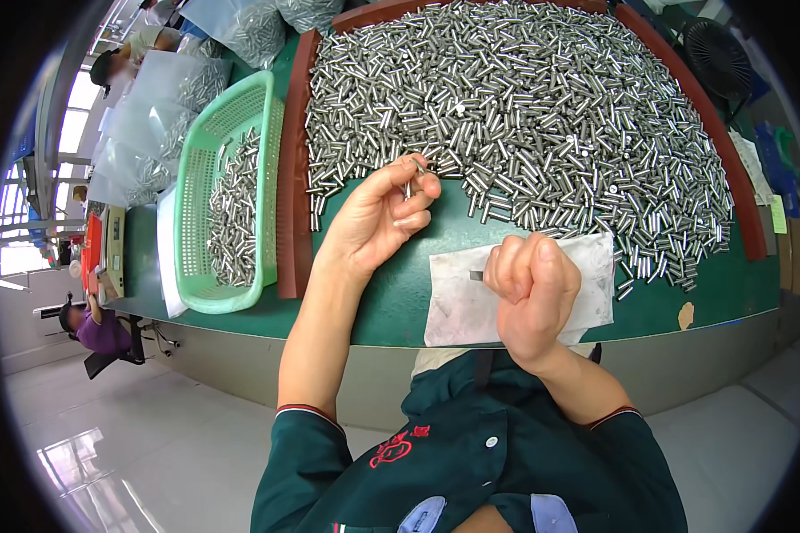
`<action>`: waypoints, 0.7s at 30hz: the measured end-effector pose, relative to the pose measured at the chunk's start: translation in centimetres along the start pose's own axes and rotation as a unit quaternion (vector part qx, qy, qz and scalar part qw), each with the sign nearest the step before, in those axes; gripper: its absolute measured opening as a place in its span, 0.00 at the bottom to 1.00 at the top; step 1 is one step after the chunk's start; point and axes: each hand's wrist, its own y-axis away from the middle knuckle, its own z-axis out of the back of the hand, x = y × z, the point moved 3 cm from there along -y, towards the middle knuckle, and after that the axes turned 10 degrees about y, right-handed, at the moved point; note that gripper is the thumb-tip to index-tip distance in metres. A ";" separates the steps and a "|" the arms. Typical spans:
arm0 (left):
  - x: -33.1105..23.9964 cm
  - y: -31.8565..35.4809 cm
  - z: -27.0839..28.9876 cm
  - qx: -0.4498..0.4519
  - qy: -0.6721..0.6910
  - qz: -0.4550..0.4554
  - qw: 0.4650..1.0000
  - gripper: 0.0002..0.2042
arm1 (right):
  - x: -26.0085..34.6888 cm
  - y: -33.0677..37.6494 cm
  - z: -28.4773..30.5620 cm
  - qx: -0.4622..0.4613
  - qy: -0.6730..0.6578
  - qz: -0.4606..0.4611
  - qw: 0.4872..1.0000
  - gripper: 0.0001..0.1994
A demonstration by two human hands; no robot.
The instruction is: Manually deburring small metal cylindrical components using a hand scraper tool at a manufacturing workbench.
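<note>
A wide heap of short silvery metal pins [542, 107] covers the green tabletop. My left hand [378, 213] is at the heap's near edge, palm turned up and fingers curled. Thumb and fingertips pinch a metal pin [420, 166], and another seems to lie among the fingers. To its right, my right hand [538, 293] is closed in a fist above a smudged white sheet [458, 311]. A small dark grey piece [476, 275] shows beside its curled fingers; its kind is unclear.
Brown-red rails [295, 178] border the heap. Left of them stands a light green plastic basket [185, 204] partly filled with pins. Clear bags of pins [249, 35] lie at the far left, and a black fan [716, 58] stands far right. Other people sit at the left.
</note>
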 end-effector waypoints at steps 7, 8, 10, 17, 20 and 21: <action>-1.0 0.6 -0.9 0.007 -0.008 -0.036 0.999 0.06 | -0.2 0.0 0.0 -0.016 -0.036 -0.003 0.999 0.17; -1.7 0.9 -0.7 0.020 -0.052 -0.063 0.996 0.05 | -0.2 0.0 0.1 -0.005 -0.020 0.004 1.000 0.18; -2.9 1.5 -0.7 -0.034 -0.249 -0.150 0.956 0.07 | -0.2 0.0 0.0 0.006 -0.004 0.009 1.000 0.18; -3.2 2.3 -1.2 -0.167 -0.764 -0.228 0.580 0.03 | -0.3 0.0 0.1 -0.009 -0.025 0.007 1.000 0.18; -2.3 1.9 -1.4 -0.104 -0.786 -0.248 0.556 0.06 | -0.2 0.0 0.0 -0.008 -0.029 0.005 1.000 0.18; -2.2 1.9 -1.4 -0.106 -0.786 -0.248 0.556 0.06 | -0.1 0.0 -0.1 -0.008 -0.031 0.003 0.999 0.18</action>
